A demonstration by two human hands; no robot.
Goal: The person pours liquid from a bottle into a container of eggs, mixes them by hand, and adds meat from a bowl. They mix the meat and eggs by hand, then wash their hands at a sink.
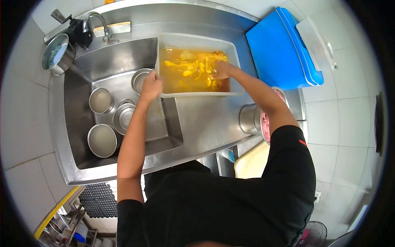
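A translucent white tub [200, 94] stands at the back of the steel counter, its left side reaching over the sink's edge. Inside it, yellow stringy pieces [200, 66] lie in orange-brown liquid. My left hand [152, 85] is closed on the tub's left rim near the front corner. My right hand [224, 69] reaches into the tub's right part, at the yellow pieces; its fingertips are partly hidden in the liquid and the pieces, so its grip cannot be made out.
The steel sink [82, 158] on the left holds several round metal pans. A faucet [106, 33] and a black bottle [78, 33] stand behind it, a metal pot [61, 61] beside them. A blue cooler [277, 51] and a metal pot [249, 119] with pink contents are at the right.
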